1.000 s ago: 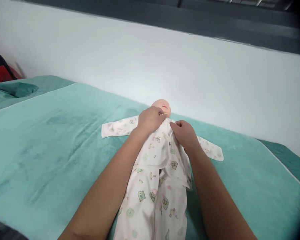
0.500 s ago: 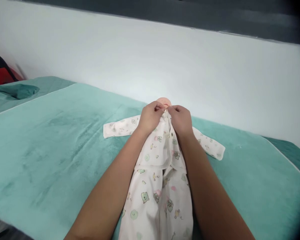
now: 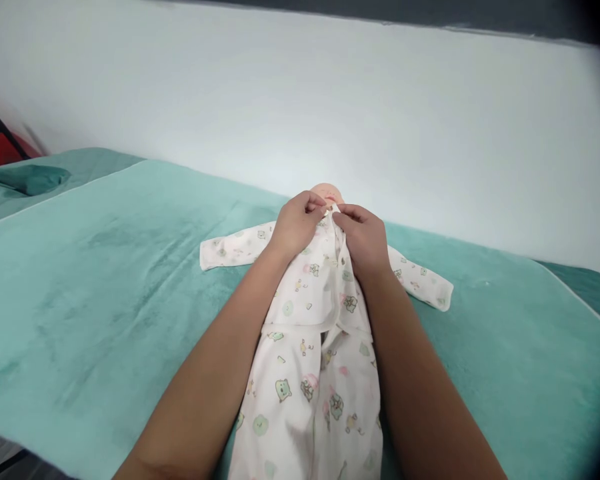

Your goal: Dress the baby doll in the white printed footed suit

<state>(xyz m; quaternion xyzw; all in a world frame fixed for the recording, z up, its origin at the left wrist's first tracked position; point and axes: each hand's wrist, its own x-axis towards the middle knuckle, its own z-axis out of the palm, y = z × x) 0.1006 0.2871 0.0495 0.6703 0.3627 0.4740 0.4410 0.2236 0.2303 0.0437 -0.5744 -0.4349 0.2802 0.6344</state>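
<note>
A doll lies on its back, dressed in a white baby jacket and matching trousers printed with small animals. Its sleeves stretch out to both sides. At the neck, my left hand pinches the jacket's front edge by the collar. Opposite it, my right hand grips the other front edge, fingertips close to the left ones. Below the collar the two front edges lie against each other, with a small fastener visible on the chest. My hands hide the doll's shoulders and part of its neck.
A teal plush cover spreads beneath the doll. Behind it rises a white wall. A crumpled teal cloth lies at the far left, near a red and black object.
My fingers have shifted slightly apart at the collar, showing more of its edge between them. The whole view has tilted down a little.
</note>
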